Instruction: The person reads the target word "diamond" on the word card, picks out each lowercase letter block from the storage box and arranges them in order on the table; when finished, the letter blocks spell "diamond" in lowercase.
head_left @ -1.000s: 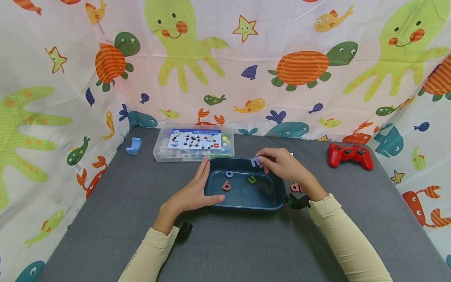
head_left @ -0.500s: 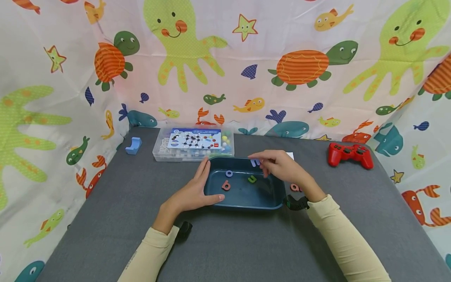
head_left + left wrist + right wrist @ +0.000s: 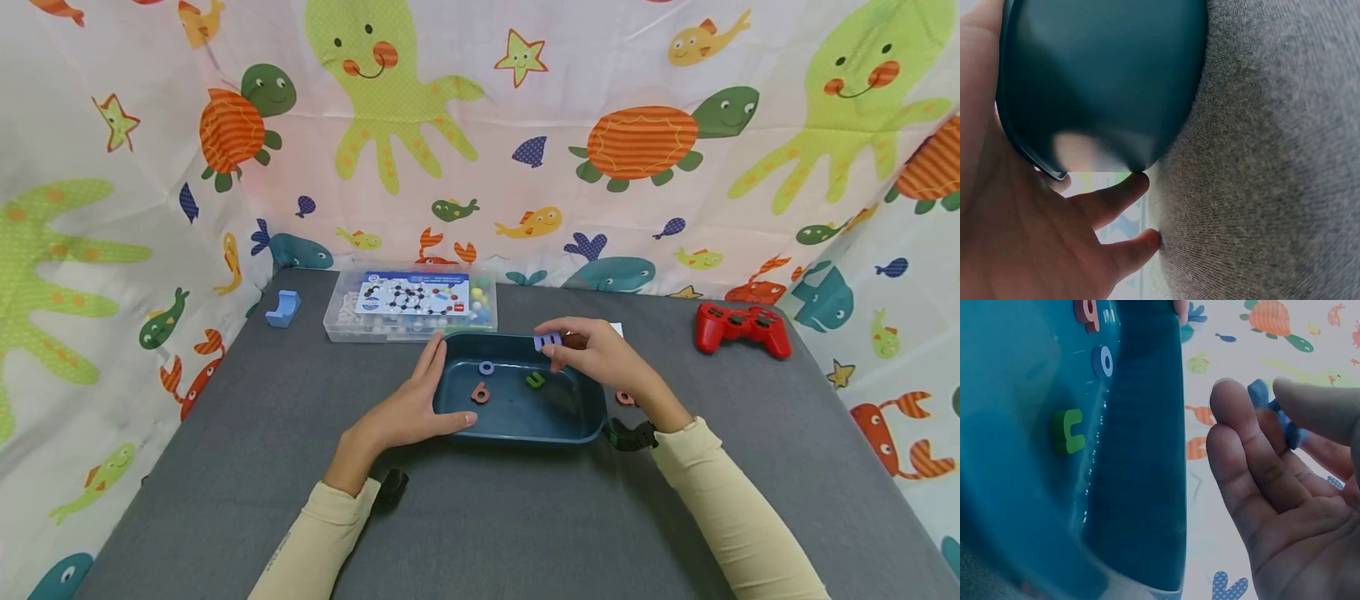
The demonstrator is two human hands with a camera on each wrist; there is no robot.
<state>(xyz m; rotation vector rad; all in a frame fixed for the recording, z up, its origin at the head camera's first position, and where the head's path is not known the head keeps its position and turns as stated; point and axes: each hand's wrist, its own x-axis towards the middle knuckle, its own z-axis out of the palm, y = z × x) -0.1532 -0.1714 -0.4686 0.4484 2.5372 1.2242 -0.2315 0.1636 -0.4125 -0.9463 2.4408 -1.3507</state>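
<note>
A dark teal tray (image 3: 517, 417) sits on the grey table. My left hand (image 3: 405, 408) holds its left end, thumb over the rim and fingers along the outside. Above the tray's far right part, my right hand (image 3: 592, 354) pinches a purple toy letter (image 3: 547, 340), which looks like an m, between thumb and fingers. Inside the tray lie a purple letter o (image 3: 486, 367), a pink letter (image 3: 480, 393) shaped like a b, and a green letter (image 3: 535, 380) like a u or n. The right wrist view shows the held letter (image 3: 1259, 394) partly hidden by fingers.
Behind the tray stands a clear plastic case (image 3: 411, 304) with a molecule label. A light blue block (image 3: 282, 308) lies at the left, a red game controller (image 3: 742, 329) at the right. Beside the tray's right end, a pink letter (image 3: 625, 399) is partly hidden by my wrist.
My right fingers have shifted on the purple letter, turning it so more strokes show. It stays above the tray's far rim. My left hand and the tray have hardly moved.
</note>
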